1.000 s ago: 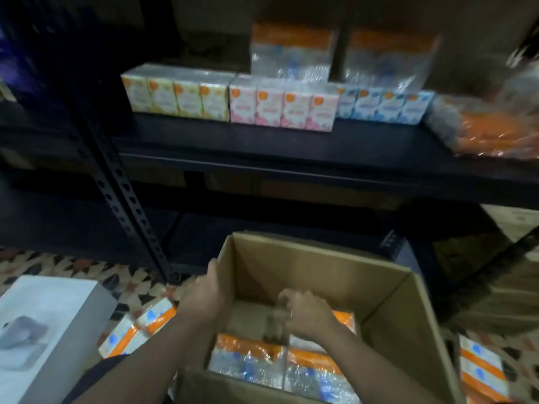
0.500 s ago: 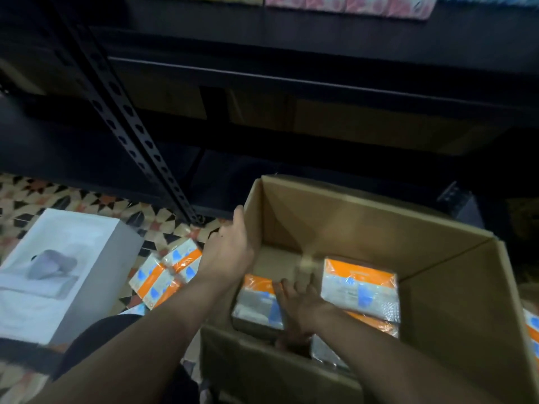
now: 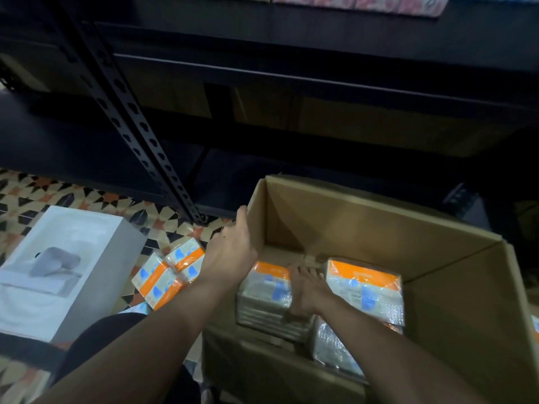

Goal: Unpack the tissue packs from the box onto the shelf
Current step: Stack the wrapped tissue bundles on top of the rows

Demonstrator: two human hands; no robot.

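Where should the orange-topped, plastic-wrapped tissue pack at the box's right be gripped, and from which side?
Probably from above, across the left and right edges of the orange-topped, plastic-wrapped tissue pack: it lies flat atop other packs, and the brown cardboard box opens only upward.

A single view comes from a camera worn on the person's head, looking forward and steeply down. It sits close above the open box (image 3: 379, 223), which fills the near right of the frame. Both forearms enter from the near edge, the left hand (image 3: 230, 249) at the box's left wall and the right hand (image 3: 306, 290) inside it. Farther off, the dark shelf (image 3: 320, 80) runs across the top of the frame, and its slotted upright (image 3: 125, 112) slants down to the tiled floor (image 3: 87, 196) at the left
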